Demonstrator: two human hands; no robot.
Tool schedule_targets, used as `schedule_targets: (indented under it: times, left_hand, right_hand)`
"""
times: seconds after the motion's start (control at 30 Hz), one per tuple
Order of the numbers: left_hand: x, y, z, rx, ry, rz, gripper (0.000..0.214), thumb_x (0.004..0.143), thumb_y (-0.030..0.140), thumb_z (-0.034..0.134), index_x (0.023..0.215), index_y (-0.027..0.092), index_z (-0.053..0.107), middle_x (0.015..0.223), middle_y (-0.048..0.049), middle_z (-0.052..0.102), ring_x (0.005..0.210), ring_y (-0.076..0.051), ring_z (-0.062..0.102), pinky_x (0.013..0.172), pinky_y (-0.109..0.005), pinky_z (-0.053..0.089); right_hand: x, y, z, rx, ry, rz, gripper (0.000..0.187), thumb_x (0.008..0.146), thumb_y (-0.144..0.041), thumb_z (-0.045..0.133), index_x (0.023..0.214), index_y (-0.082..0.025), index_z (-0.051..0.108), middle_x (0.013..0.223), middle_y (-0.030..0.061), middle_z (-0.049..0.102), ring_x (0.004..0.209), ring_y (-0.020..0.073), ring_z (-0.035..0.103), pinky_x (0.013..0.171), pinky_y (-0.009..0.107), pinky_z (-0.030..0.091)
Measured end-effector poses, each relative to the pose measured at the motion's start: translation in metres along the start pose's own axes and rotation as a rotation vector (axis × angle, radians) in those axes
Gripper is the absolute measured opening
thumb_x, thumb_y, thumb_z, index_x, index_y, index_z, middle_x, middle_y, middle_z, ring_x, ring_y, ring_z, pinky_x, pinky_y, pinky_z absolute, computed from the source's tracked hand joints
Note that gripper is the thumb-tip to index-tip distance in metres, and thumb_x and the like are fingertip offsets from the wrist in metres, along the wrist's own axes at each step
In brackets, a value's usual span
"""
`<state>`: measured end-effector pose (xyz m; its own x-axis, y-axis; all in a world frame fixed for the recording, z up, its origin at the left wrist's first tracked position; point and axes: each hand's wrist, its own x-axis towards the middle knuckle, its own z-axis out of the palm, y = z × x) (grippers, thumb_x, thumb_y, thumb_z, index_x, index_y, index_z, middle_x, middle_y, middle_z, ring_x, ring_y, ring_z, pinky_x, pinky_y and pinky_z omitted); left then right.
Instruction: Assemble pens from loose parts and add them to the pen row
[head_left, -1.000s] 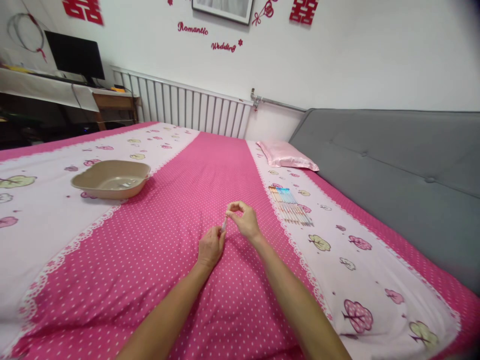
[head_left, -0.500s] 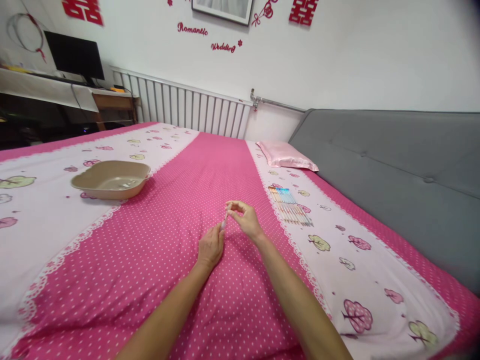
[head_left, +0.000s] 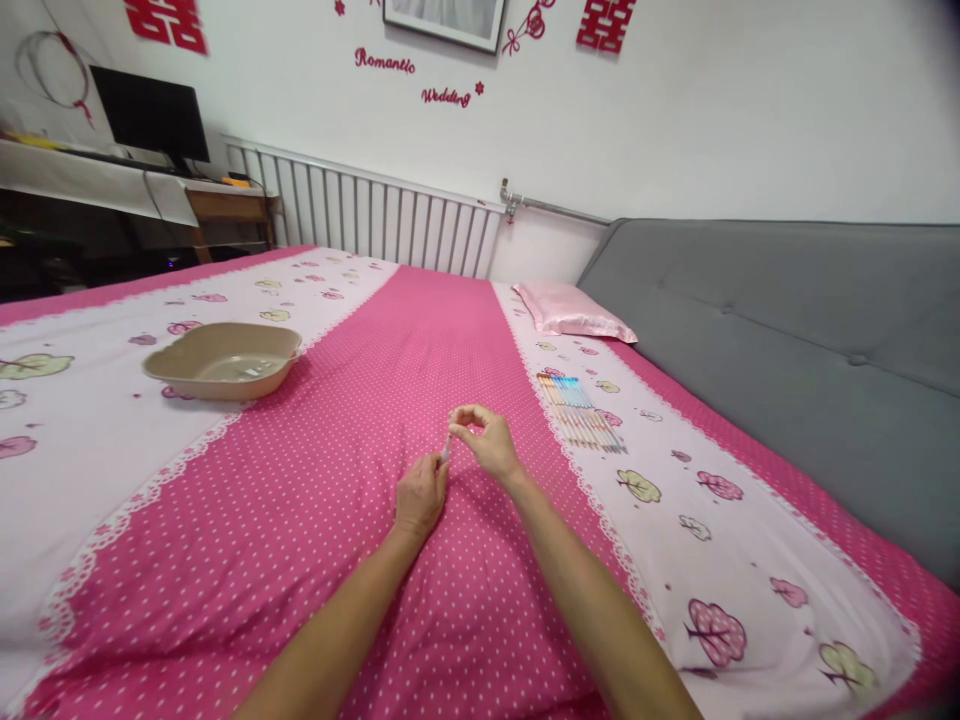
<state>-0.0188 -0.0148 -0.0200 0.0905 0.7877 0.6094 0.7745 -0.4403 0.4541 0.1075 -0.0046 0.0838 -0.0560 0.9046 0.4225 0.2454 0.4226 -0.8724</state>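
Low over the pink dotted cover, my left hand (head_left: 421, 495) is closed round the lower part of a slim, pale pen (head_left: 446, 450). The pen stands roughly upright, its top poking out above my left thumb. My right hand (head_left: 486, 440) pinches at that upper end with thumb and fingertips; whether a cap is between them is too small to tell. To the right, two rows of slim pens (head_left: 581, 412) lie side by side on the white patterned strip, with orange and blue ends in the far row and paler ones in the near row.
A beige plastic basin (head_left: 225, 375) sits on the bed at left. A pink pillow (head_left: 574, 310) lies by the grey padded headboard (head_left: 787, 320). Beyond the bed are a white radiator (head_left: 360, 205) and a desk with a black monitor (head_left: 150, 118).
My right fingertips have shifted slightly down and left along the pen, nearer my left hand. My left hand stays almost in place, and the basin and the rows of pens are unmoved.
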Motion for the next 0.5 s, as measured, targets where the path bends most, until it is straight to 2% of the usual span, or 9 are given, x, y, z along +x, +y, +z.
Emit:
schedule_targets:
  times: [0.33, 0.5]
  left_hand:
    - [-0.0014, -0.0001, 0.0002, -0.008, 0.055, -0.035, 0.034, 0.088, 0.042, 0.035, 0.07, 0.017, 0.051, 0.064, -0.0028, 0.055, 0.055, -0.013, 0.049, 0.05, -0.024, 0.034]
    - [-0.0012, 0.0004, -0.0003, -0.018, 0.06, -0.045, 0.035, 0.088, 0.043, 0.034, 0.069, 0.018, 0.051, 0.06, -0.0014, 0.053, 0.051, -0.012, 0.047, 0.048, -0.024, 0.033]
  right_hand:
    - [-0.006, -0.0067, 0.0067, -0.05, 0.048, 0.039, 0.011, 0.069, -0.022, 0.061, 0.079, -0.018, 0.061, 0.079, 0.0024, 0.065, 0.075, 0.0144, 0.059, 0.075, 0.031, 0.048]
    - [-0.0076, -0.0073, 0.0086, -0.073, 0.057, 0.029, 0.011, 0.072, -0.024, 0.058, 0.081, -0.019, 0.062, 0.082, 0.0029, 0.066, 0.078, 0.0148, 0.06, 0.077, 0.032, 0.048]
